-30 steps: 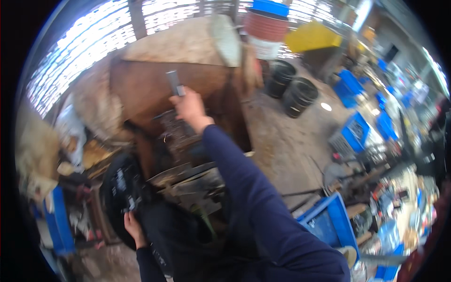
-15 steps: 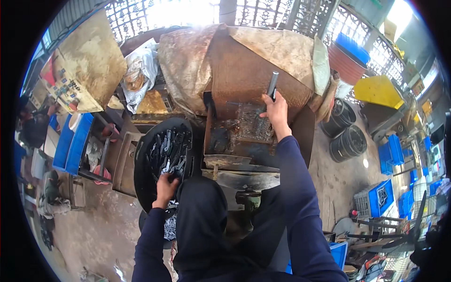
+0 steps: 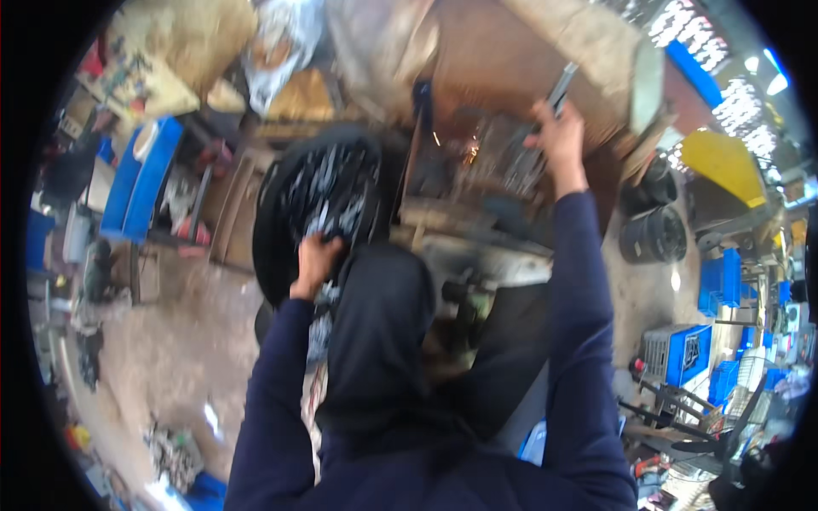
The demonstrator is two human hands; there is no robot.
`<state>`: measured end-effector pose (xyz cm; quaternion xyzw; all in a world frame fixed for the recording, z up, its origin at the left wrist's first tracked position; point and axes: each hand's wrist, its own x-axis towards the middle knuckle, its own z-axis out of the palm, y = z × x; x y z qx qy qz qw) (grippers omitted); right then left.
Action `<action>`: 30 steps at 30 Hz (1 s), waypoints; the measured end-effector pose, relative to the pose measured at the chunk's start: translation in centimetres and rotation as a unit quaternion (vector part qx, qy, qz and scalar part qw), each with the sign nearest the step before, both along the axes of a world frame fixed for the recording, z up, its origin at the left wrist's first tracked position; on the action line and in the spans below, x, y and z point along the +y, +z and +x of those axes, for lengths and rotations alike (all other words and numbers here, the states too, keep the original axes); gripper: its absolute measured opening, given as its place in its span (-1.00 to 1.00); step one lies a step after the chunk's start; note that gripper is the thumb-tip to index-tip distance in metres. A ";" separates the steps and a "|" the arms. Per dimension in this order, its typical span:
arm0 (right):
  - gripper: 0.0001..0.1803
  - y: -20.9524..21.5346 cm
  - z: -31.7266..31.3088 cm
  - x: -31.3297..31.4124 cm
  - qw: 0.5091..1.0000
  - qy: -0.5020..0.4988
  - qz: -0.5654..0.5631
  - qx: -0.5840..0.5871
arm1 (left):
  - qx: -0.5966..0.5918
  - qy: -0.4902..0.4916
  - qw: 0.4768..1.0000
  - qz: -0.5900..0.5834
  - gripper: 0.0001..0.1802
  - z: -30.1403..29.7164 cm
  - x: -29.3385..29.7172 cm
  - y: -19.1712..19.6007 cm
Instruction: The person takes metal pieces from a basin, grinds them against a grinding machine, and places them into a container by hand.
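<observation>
My right hand (image 3: pixel 560 140) is closed around a slim grey metal bar (image 3: pixel 563 83), whose bright end points up and away. It is raised over the right side of a rusty metal box (image 3: pixel 460 213), inside which a dark mesh-like grid lies and orange sparks (image 3: pixel 474 152) glow. To the left stands a black oval tub (image 3: pixel 266 204) full of long, thin dark and silvery metal pieces (image 3: pixel 328 175). My left hand (image 3: pixel 315 260) rests at the tub's near part with curled fingers against these pieces. Blur hides exactly what it grips.
A brown sheet (image 3: pixel 486 64) rises behind the box. On the left are a blue bin (image 3: pixel 141 183) and a shallow wooden tray (image 3: pixel 234 204). Black buckets (image 3: pixel 654 237), a yellow panel (image 3: pixel 724 166), a blue crate (image 3: pixel 688 356) and a fan (image 3: pixel 724 434) stand on the right.
The whole view has shifted, so tub and box sit higher and further right in the picture. Brighter sparks show in the box. Both hands keep about the same places beside them.
</observation>
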<state>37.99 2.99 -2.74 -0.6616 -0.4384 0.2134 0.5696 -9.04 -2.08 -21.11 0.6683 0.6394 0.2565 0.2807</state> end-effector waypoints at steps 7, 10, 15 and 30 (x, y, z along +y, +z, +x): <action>-0.59 0.7 -0.2 0.1 1.000 0.001 -0.026 0.009 | -0.319 0.064 0.929 -0.179 -0.92 -2.4 0.2 3.5; -0.59 -0.1 -1.4 -0.2 0.999 0.002 -0.025 0.021 | -0.419 0.097 0.887 -0.170 -0.92 -3.1 -0.4 3.9; -0.62 1.6 -0.8 -0.7 0.999 -0.022 -0.043 -0.011 | -0.549 0.122 0.807 -0.178 -0.89 -2.1 1.0 5.0; -0.79 1.9 -2.0 -2.2 0.998 -0.061 0.008 -0.002 | -0.549 0.035 0.822 -0.146 -0.67 3.8 2.9 11.5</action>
